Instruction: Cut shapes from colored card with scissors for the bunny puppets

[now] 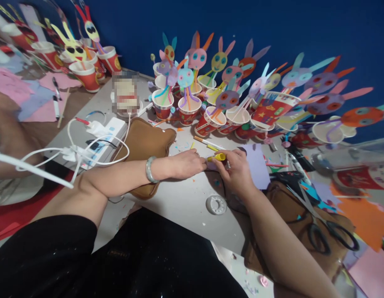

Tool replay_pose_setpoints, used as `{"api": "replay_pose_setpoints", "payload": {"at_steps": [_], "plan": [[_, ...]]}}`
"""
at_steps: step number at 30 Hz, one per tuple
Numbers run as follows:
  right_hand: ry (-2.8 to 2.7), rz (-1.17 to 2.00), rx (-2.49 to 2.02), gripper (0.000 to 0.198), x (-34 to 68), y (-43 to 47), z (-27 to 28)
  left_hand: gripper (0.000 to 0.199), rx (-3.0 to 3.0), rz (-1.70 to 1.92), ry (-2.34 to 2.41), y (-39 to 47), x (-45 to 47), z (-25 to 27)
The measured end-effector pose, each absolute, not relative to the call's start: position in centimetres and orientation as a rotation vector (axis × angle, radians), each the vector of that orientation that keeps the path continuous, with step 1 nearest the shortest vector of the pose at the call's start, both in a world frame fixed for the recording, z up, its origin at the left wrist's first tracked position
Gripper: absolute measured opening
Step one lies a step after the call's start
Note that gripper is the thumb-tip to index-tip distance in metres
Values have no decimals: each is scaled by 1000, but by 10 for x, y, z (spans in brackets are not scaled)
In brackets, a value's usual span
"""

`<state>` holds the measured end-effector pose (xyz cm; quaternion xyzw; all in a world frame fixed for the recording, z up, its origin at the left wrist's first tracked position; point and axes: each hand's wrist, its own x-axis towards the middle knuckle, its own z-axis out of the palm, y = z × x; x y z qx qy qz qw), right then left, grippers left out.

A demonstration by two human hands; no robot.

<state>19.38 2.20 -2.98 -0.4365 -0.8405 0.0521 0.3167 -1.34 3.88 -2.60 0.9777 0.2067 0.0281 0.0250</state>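
Note:
My right hand pinches a small roll of yellow paper between thumb and fingers. My left hand, with a bangle at its wrist, is closed at the left end of the same yellow roll; its fingertips partly hide that end. A sheet of purple paper lies just right of my right hand. Behind the roll are a pen and small yellow scraps. A white tape roll lies on the table below my hands.
Red paper cups with paper rabbit figures line the blue wall. Scissors rest on a brown cushion at right; another brown cushion lies under my left forearm. A power strip trails cables. Another person's arm is at left.

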Motion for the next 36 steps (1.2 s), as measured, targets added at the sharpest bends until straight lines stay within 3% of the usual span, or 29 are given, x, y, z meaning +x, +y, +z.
{"api": "replay_pose_setpoints", "payload": {"at_steps": [16, 31, 36], "plan": [[-2180, 136, -1235, 16, 195, 22, -34, 32, 3012, 47, 654, 35, -12, -25], [-1784, 214, -1446, 20, 199, 19, -27, 21, 2997, 73, 621, 38, -13, -27], [-1967, 188, -1352, 14, 198, 16, -26, 24, 2979, 52, 627, 40, -14, -27]]}}
